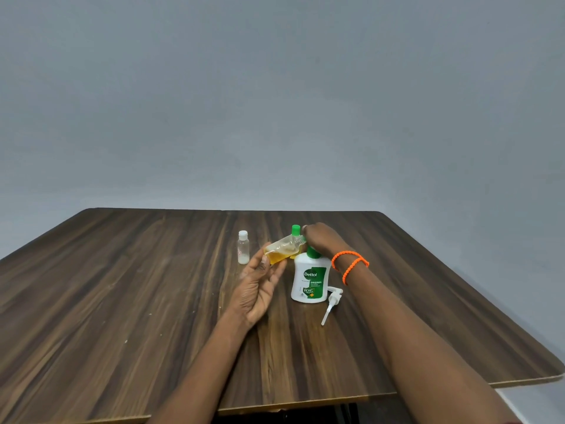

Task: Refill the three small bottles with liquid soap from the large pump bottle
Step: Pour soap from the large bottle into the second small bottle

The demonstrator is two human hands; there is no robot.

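- Left hand [258, 281] grips a small clear bottle [282, 249] by its base, fingers [276, 275] curled under it and thumb on top; amber soap pools at the low end
- The bottle's long axis runs up and to the right, tilted near level, its neck pointing at the right hand [322, 238]
- Right hand sits at that neck, fingers bent over it; whether they pinch a cap or the neck itself cannot be told, as the hand hides the contact
- Large pump bottle [310, 276] stands upright on the tabletop [122, 301] just below the right hand, its green neck open; the pump head [331, 301] lies flat beside its base
- A green-capped small bottle [295, 232] stands behind the held one, mostly hidden; a white-capped small bottle [243, 247] stands apart to the left, holding only a little at the bottom
- Judged from this, the held bottle is filled and being capped; the white-capped one, nearer the left hand, looks next
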